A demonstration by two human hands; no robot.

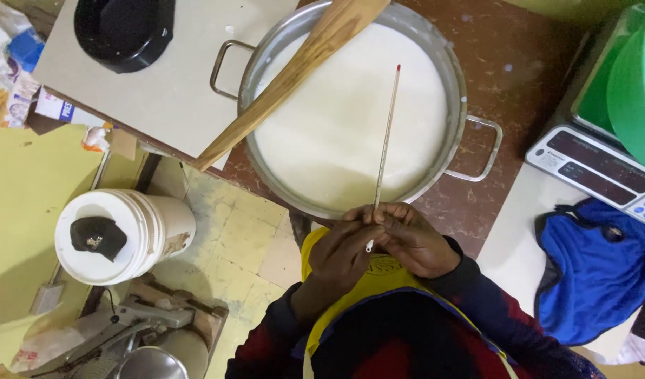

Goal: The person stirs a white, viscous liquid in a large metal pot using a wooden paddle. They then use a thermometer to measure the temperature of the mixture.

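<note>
I look straight down on a wide steel pot [457,91] full of white liquid [343,119], standing on a brown surface [519,63]. My hands meet just below the pot's near rim — left hand [340,256] and right hand [413,242] pressed together, fingers pinched on the lower end of a thin glass thermometer [385,137]. The rod slants up from them over the liquid, its red tip toward the pot's far side. A wooden paddle [294,70] lies across the pot's left rim.

To do this well, I judge the grip should stay light and steady, with the rod kept off the steel.

I cannot tell whether the rod touches the liquid. Right of the pot a scale [589,165] is cut off — beside it lies blue cloth [596,274]. Left of the pot, a white bucket [154,224] stands on the floor.
</note>
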